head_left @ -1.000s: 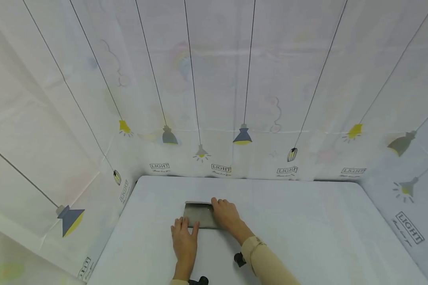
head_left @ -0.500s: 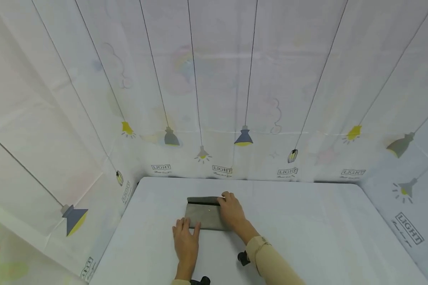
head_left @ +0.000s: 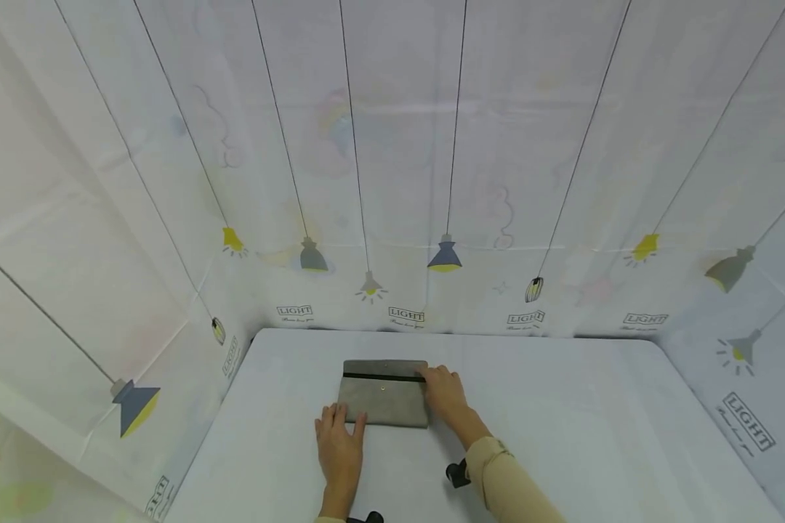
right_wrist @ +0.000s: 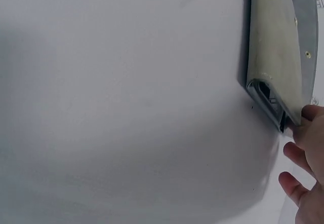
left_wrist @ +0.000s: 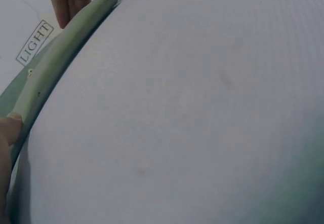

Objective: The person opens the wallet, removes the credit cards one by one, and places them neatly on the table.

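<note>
A flat grey wallet (head_left: pixel 382 403) lies on the table in the head view, its flap (head_left: pixel 386 367) folded back on the far side. A dark gap runs between flap and body, and a small snap shows on the front. My left hand (head_left: pixel 339 454) rests on the near left corner, thumb at the front edge; in the left wrist view the thumb (left_wrist: pixel 9 128) touches the wallet's surface. My right hand (head_left: pixel 448 398) pinches the right end near the flap's base. In the right wrist view the wallet's open side (right_wrist: pixel 271 100) shows folded layers, with the contents unclear.
The white table (head_left: pixel 562 421) meets a backdrop sheet (head_left: pixel 392 181) printed with hanging lamps at its back and sides. Black wrist-worn devices (head_left: pixel 458 473) sit under the wrists.
The flap has swung up and back, away from me, and now lies open beyond the body. My right hand has moved rightward along the wallet's right end. The left hand has barely moved.
</note>
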Motion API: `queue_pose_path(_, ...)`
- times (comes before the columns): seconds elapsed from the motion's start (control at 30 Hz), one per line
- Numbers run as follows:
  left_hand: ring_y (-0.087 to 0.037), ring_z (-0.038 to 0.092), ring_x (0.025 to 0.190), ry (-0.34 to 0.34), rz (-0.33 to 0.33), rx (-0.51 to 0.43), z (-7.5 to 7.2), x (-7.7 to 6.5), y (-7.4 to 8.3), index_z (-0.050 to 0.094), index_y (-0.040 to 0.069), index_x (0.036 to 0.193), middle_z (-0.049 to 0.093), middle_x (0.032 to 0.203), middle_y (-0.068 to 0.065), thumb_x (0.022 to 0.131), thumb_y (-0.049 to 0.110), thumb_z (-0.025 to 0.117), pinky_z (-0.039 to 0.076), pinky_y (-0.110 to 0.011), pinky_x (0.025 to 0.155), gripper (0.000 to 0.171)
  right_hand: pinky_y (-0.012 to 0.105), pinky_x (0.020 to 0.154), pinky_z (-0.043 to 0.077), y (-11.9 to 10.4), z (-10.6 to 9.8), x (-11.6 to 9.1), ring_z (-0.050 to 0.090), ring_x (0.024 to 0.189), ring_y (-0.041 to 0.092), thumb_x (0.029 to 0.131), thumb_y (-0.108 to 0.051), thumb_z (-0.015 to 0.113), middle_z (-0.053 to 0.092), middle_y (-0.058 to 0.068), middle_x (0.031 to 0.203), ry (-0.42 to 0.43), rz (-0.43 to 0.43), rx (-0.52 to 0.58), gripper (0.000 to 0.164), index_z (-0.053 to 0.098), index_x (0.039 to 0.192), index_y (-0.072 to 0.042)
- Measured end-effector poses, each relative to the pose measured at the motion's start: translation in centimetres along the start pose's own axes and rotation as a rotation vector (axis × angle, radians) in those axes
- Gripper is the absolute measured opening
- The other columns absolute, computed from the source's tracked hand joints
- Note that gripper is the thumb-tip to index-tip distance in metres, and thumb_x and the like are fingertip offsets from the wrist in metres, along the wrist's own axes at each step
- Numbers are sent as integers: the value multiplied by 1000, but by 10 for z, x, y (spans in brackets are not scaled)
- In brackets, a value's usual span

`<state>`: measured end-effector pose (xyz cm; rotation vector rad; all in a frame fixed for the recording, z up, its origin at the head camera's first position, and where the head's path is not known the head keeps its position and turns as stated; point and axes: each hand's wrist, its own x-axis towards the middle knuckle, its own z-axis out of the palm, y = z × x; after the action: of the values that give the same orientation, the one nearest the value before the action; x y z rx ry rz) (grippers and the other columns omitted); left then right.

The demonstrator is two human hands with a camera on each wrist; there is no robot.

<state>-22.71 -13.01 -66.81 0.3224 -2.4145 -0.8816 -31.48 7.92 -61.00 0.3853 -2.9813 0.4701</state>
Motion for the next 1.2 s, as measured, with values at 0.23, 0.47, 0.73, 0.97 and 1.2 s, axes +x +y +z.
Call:
queue_pose_path(0.23, -46, 51, 133, -5, -7, -2, 1, 0, -2, 67, -3, 122, 63, 131, -25, 86, 35, 79, 31, -63, 119, 54, 50, 89, 53, 9, 3, -2, 64, 108, 32, 92, -1, 63, 73, 11, 109, -39, 12, 18, 36, 65, 126, -14)
queue_pose_path(0.47, -46, 51, 134, -26, -17, -6, 0, 2, -3, 67, -3, 123, 62, 130, -24, 86, 35, 79, 30, -62, 120, 54, 44, 85, 50, 10, 6, -1, 61, 99, 27, 99, -11, 58, 70, 9, 104, -56, 54, 29, 29, 66, 128, -14)
queue_pose_path(0.73, -39, 60, 105, -79, 14, 41, -11, 19, 5, 73, -2, 109, 68, 111, -20, 83, 33, 82, 50, -55, 91, 44, 42, 81, 48, 11, 6, -1, 59, 93, 24, 98, -10, 59, 71, 8, 104, -50, 63, 30, 30, 69, 126, -17)
queue_pose_path(0.97, -40, 60, 97, -128, -89, -63, -14, 41, 12, 69, -11, 111, 64, 105, -26, 89, 13, 71, 53, -54, 84, 33, 42, 83, 48, 12, 6, -1, 60, 95, 24, 99, -12, 59, 72, 6, 107, -77, 66, 47, 29, 69, 126, -17)
queue_pose_path(1.2, -49, 60, 107, -247, -233, -146, -18, 61, 20, 62, -17, 120, 60, 112, -34, 92, 15, 64, 53, -59, 93, 42, 40, 80, 47, 8, 2, -1, 59, 92, 22, 99, -12, 59, 72, 5, 106, -85, 73, 33, 28, 70, 124, -17)
